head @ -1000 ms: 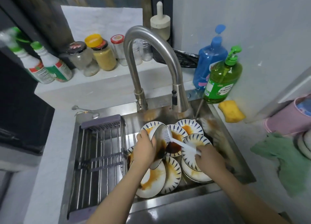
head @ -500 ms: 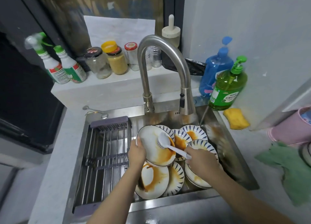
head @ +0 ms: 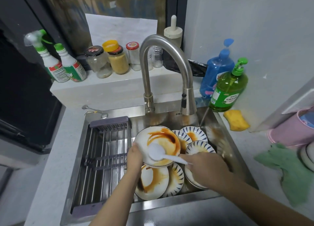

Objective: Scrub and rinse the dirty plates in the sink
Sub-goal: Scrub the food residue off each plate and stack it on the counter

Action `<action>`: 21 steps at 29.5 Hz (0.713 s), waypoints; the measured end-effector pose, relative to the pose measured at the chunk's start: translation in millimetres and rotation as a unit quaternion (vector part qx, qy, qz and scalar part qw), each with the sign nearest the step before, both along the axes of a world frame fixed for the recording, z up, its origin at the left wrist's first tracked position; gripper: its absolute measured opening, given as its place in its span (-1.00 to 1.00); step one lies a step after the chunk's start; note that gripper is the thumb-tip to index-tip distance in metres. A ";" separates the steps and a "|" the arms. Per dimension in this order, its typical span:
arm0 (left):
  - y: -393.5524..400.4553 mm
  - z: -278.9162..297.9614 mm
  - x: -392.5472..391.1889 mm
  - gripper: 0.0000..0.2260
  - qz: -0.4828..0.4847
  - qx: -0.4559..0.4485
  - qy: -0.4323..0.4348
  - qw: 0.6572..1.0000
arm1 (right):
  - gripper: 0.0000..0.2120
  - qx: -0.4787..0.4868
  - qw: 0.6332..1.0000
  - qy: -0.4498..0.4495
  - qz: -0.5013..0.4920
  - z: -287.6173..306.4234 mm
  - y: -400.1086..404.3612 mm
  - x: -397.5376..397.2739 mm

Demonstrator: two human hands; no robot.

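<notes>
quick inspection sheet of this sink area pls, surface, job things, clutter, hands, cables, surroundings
surface: steel sink, brown splashes on its right wall; pale counter around it.
job's things: held plate tilted up, streaked with brown sauce; white brush head on its face; more stained plates stacked below; faucet above, no water seen.
clutter: drying rack in the sink's left half; yellow sponge; green cloth; green soap bottle; blue soap bottle.
hands: left hand grips the plate's edge; right hand grips the brush handle.
cables: nothing seen.
surroundings: jars and spray bottles on the ledge; pink tub at right.
</notes>
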State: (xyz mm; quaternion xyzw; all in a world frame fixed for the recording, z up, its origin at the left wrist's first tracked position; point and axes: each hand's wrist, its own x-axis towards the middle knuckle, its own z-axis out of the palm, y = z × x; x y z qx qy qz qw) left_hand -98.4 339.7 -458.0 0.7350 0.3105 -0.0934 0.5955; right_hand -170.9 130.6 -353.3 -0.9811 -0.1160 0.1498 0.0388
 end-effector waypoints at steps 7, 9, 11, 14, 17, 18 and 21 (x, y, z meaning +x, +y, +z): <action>-8.9 9.1 -4.1 -0.70 -0.061 -0.018 -0.029 0.998 | -0.58 -0.046 0.998 -0.030 -0.001 1.9 14.1 10.9; -5.3 8.1 -2.6 -0.71 -0.040 -0.034 -0.021 0.998 | -0.61 -0.030 0.998 -0.029 0.038 6.3 8.2 -2.7; 4.8 0.7 -0.4 -0.70 -0.020 -0.047 -0.013 0.999 | -0.62 -0.050 0.998 -0.027 0.022 11.5 -4.2 -4.0; 8.0 -3.8 -1.9 -0.69 -0.041 -0.047 -0.020 0.998 | -0.62 -0.094 0.995 -0.037 -0.014 14.4 -1.7 11.9; 2.9 2.2 -2.7 -0.73 -0.059 -0.032 -0.022 0.997 | -0.61 -0.059 0.997 -0.018 0.040 14.0 16.0 7.4; 3.4 3.7 -2.3 -0.74 -0.051 -0.033 -0.017 0.998 | -0.63 -0.050 0.997 -0.014 0.057 15.5 15.7 2.2; 9.0 9.4 -3.4 -0.62 -0.036 -0.059 -0.005 0.998 | -0.68 -0.081 0.996 -0.002 0.034 19.8 -2.8 9.7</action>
